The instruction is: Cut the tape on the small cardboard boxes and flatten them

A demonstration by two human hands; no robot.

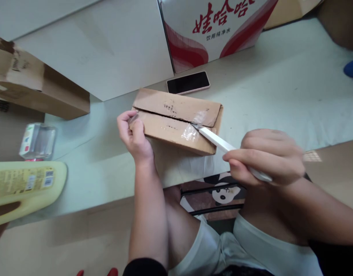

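In front of me a brown cardboard box (176, 115) sits on the pale table, with a dark slit running along its top between two flaps. Clear tape (190, 132) crosses the right part of that seam. My left hand (136, 134) grips the box's left end, thumb on top and fingers curled at the corner. In my right hand (265, 157) is a white utility knife (218, 141), its blade tip at the seam beside the tape. The fingers are wrapped round the handle.
Behind the box lies a phone (188, 82). A white carton with red print (219, 30) and a large white panel (98, 53) stand at the back. To the left are a long cardboard box (58, 92), a clear plastic container (40, 141) and a yellow bottle (54, 186).
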